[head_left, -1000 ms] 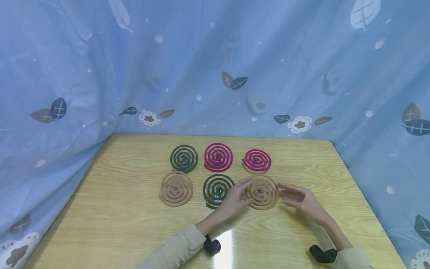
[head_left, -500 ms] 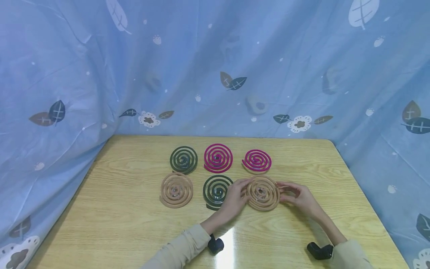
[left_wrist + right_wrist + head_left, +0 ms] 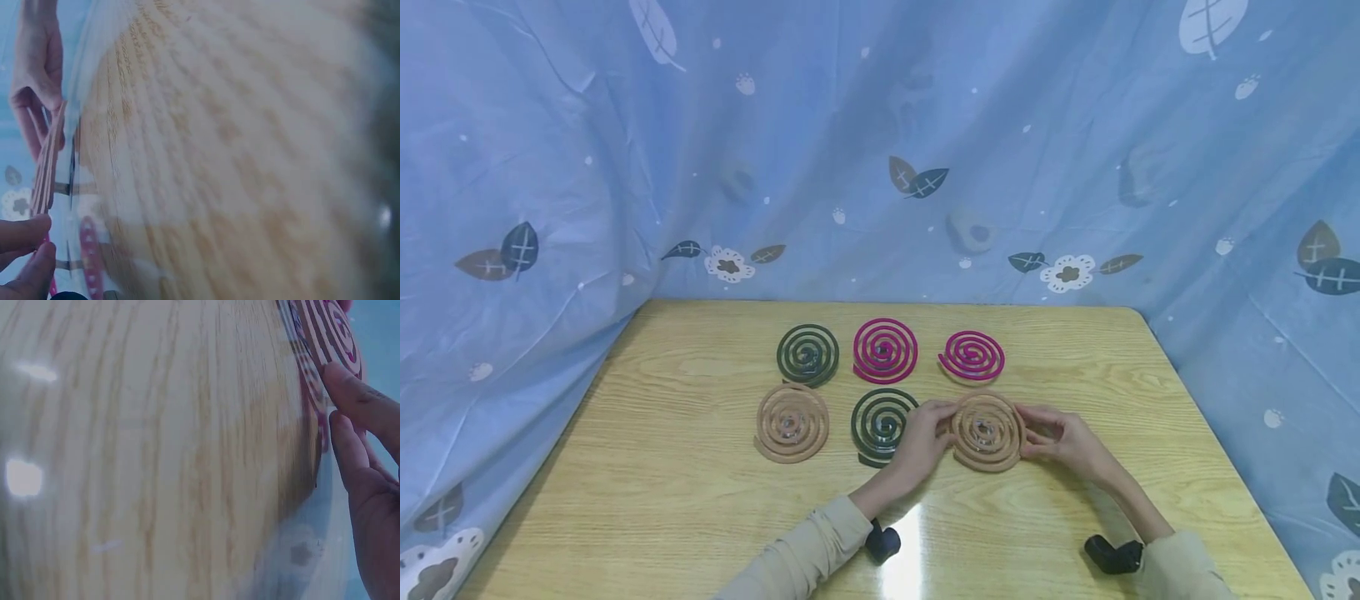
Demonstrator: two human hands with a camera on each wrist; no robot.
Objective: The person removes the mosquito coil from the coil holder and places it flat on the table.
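A tan mosquito coil (image 3: 987, 431) is held level between both hands, close over the table. My left hand (image 3: 922, 440) pinches its left edge; in the left wrist view the thumb and fingers (image 3: 31, 240) meet at the rim. From the opposite side my right hand (image 3: 1066, 440) grips the right edge, its thumb against the rim in the right wrist view, where the coil (image 3: 331, 337) shows its rings. Beside the left hand stands a dark green coil (image 3: 880, 425), partly covered by that hand. Behind the held coil is a magenta coil (image 3: 972, 356) over a tan one.
Another magenta coil (image 3: 884, 351) and a dark green coil (image 3: 807, 355) stand in the back row. At the front left is a second tan coil (image 3: 792, 423). A blue patterned curtain (image 3: 820, 150) borders the wooden table (image 3: 662, 500) at the back and sides.
My right hand has come in to the tan coil's right edge and taken hold of it. The coil has shifted slightly to the right, with the left hand still at its left edge.
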